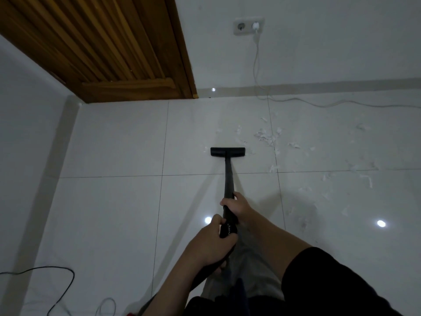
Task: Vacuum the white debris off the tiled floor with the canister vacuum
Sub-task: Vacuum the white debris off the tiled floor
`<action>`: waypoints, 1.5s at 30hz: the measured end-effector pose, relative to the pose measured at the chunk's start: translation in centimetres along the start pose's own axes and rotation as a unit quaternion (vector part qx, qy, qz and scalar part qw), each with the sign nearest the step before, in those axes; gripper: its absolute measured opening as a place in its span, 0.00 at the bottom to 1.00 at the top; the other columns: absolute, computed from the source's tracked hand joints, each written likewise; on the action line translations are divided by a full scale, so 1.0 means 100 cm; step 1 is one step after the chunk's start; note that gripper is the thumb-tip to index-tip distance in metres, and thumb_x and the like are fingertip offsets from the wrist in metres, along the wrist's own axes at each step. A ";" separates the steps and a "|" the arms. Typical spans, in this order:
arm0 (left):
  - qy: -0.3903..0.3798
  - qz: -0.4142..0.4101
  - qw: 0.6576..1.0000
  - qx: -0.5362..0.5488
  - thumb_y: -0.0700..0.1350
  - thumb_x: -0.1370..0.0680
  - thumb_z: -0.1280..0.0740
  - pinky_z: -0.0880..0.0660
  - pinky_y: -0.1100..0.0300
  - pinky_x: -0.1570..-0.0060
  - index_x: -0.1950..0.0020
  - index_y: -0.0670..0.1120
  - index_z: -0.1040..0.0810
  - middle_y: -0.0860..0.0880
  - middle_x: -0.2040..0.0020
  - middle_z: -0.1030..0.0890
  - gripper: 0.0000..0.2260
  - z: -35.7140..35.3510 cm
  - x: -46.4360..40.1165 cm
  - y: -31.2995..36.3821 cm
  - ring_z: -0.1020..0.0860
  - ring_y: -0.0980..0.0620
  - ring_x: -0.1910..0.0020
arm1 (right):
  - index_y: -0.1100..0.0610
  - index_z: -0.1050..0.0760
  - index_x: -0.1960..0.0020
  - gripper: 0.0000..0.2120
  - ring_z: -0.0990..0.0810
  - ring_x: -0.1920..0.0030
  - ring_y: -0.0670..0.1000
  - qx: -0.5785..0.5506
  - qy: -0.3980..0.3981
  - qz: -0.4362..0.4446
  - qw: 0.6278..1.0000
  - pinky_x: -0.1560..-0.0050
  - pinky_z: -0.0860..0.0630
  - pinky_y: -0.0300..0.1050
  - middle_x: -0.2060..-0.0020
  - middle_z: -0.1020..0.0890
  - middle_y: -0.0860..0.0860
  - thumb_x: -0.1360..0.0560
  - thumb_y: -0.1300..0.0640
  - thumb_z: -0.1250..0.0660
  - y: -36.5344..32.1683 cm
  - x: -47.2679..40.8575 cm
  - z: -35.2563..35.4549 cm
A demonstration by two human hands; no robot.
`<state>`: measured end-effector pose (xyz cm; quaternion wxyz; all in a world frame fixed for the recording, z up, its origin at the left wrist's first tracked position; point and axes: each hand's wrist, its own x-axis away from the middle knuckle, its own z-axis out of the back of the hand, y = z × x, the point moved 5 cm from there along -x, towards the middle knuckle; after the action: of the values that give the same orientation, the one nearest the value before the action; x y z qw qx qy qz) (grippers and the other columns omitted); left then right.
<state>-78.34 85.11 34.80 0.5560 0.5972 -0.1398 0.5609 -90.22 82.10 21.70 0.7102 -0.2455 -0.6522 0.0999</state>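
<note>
The right hand (237, 205) is wrapping its fingers around the black rigid vacuum wand (228, 179), gripping it higher up the tube, while the left hand (211, 244) is clamping around the ribbed black hose end (227, 230) just behind it, thumb lying along the top. Both bare forearms are reaching forward, the right one coming out of a short black sleeve (330, 281). The wand is slanting down to the flat black floor nozzle (227, 151), which is sitting on the glossy white tiled floor (114, 201) with its wide edge facing the wall. Scattered white shredded debris (266, 136) is lying just beyond and to the right of the nozzle, spreading farther right across the tiles. A white cord (256, 62) is hanging from a white wall socket (248, 26) and trailing along the floor, a brown wooden door (109, 49) is standing at the left, and a thin black cable (66, 290) is curling near the lower left.
</note>
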 end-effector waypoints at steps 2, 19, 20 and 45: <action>0.004 -0.004 1.000 -0.002 0.54 0.23 0.38 0.19 0.48 0.59 0.40 0.55 0.36 0.50 0.64 0.19 0.13 0.013 -0.013 0.007 0.21 0.50 0.70 | 0.58 0.39 0.25 0.30 0.22 0.57 0.52 -0.001 -0.004 -0.003 1.000 0.63 0.24 0.46 0.54 0.24 0.53 0.25 0.62 0.32 -0.015 -0.011 -0.001; 0.008 0.014 1.000 -0.008 0.54 0.21 0.37 0.19 0.49 0.61 0.35 0.57 0.39 0.49 0.55 0.19 0.18 0.111 -0.128 0.090 0.21 0.52 0.69 | 0.56 0.43 0.23 0.32 0.22 0.58 0.52 0.020 -0.010 0.001 1.000 0.65 0.25 0.46 0.53 0.25 0.53 0.23 0.61 0.34 -0.160 -0.114 0.022; 0.009 0.011 1.000 -0.019 0.54 0.21 0.37 0.19 0.51 0.61 0.33 0.56 0.39 0.48 0.53 0.19 0.19 0.116 -0.135 0.096 0.21 0.52 0.68 | 0.55 0.44 0.22 0.33 0.21 0.58 0.53 0.020 -0.011 0.000 1.000 0.64 0.24 0.47 0.52 0.24 0.54 0.24 0.60 0.33 -0.169 -0.121 0.023; -0.007 -0.024 1.000 0.009 0.51 0.20 0.37 0.20 0.54 0.64 0.32 0.52 0.39 0.46 0.56 0.18 0.19 0.231 -0.253 0.176 0.22 0.52 0.73 | 0.52 0.50 0.20 0.38 0.22 0.58 0.52 0.042 0.011 0.001 0.999 0.66 0.25 0.47 0.53 0.25 0.52 0.24 0.60 0.34 -0.323 -0.218 0.033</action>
<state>-88.74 48.58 28.59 0.5633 0.6088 -0.1242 0.5446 -102.02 44.98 18.11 0.7266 -0.2173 -0.6397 0.1248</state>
